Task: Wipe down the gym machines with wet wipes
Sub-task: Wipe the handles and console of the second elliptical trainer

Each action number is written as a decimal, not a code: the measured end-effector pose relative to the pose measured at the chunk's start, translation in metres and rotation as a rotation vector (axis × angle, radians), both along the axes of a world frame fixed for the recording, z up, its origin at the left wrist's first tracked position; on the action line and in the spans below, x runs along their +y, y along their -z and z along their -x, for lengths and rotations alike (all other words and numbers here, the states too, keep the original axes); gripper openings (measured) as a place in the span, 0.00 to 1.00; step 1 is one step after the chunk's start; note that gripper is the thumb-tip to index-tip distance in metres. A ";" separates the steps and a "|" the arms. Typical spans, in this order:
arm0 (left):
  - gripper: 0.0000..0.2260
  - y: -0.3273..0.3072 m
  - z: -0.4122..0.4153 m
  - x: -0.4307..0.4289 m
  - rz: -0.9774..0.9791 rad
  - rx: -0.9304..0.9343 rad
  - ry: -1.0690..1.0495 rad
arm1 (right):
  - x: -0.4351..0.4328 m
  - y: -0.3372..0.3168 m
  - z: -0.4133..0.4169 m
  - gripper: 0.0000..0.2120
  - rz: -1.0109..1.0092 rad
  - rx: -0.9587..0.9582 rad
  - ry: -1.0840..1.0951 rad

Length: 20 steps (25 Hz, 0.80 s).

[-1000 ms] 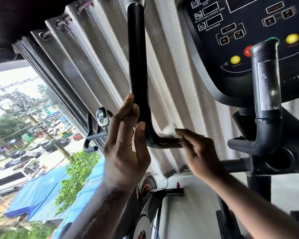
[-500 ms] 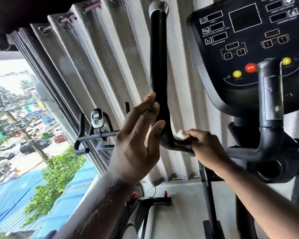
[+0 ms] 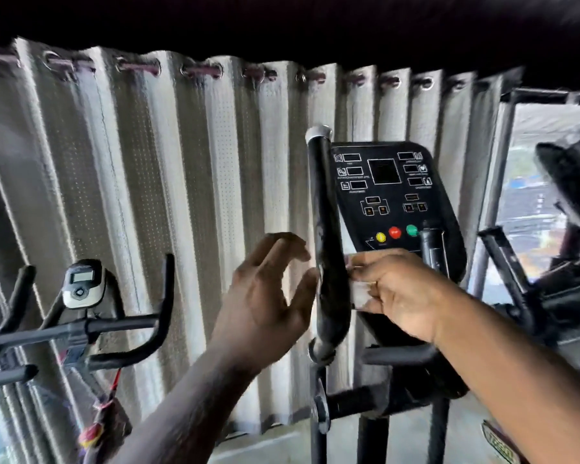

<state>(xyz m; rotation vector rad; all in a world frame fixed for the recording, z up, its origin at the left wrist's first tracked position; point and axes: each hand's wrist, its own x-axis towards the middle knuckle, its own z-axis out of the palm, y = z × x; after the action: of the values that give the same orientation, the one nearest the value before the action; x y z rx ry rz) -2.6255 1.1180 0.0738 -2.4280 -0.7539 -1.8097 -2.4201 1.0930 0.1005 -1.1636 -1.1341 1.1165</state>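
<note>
Since half a second ago your right hand [image 3: 402, 293] has carried the wet wipe [image 3: 358, 291] up from the lower bend of the handlebar [image 3: 325, 229] onto its upright stretch, and your left hand [image 3: 268, 296] has come off the bar. Left hand now: released, fingers spread and slightly bent, holding nothing. The thumb tip sits at the bar's left edge; motion blur hides whether it touches. Right hand: grasping the white wipe, which is folded under the fingers and pressed against the right side of the black bar, about level with your left thumb. The bar stands nearly upright, with a silver cap on top. Just behind your right hand is the black console [image 3: 392, 192], now seen whole, with yellow, red and green buttons in a row above your knuckles. Left of you, well apart, is an exercise bike [image 3: 114, 326] with curved black grips and a small grey display [image 3: 81, 283]. Behind everything hangs a pale pleated curtain [image 3: 188, 182] on eyelets. At far right there is a window [image 3: 529, 202] and a second machine [image 3: 570, 182], blurred.
</note>
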 end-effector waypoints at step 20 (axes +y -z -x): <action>0.18 -0.013 -0.005 0.022 0.461 -0.115 0.345 | 0.029 -0.035 0.000 0.16 -1.222 -1.360 0.301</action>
<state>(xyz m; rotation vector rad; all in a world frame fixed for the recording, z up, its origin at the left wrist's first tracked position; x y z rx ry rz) -2.6207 1.1396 0.0868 -2.9152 -0.8930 -2.1078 -2.4201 1.1222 0.1357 -0.8812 -2.0443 -0.8462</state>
